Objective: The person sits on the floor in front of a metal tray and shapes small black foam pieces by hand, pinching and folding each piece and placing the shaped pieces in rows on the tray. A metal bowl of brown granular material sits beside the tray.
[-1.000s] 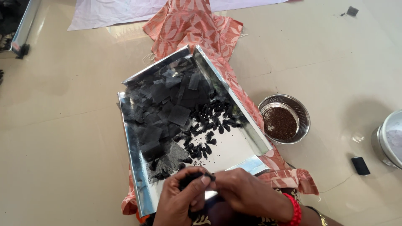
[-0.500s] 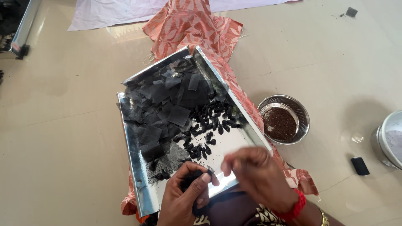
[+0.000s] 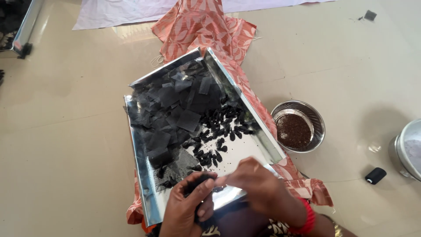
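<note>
Left hand [image 3: 188,210] and right hand [image 3: 256,186] pinched together on small black piece [image 3: 199,180] over steel tray [image 3: 142,184] near edge, black squares [image 3: 175,109] heaped at tray's far end, seed bowl [image 3: 318,118] right of tray.

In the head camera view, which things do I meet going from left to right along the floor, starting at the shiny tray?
Shiny rectangular metal tray with black fabric squares → small round steel bowl of dark brown grains → small black spool-like piece → round grey metal pot at the right edge.
</note>
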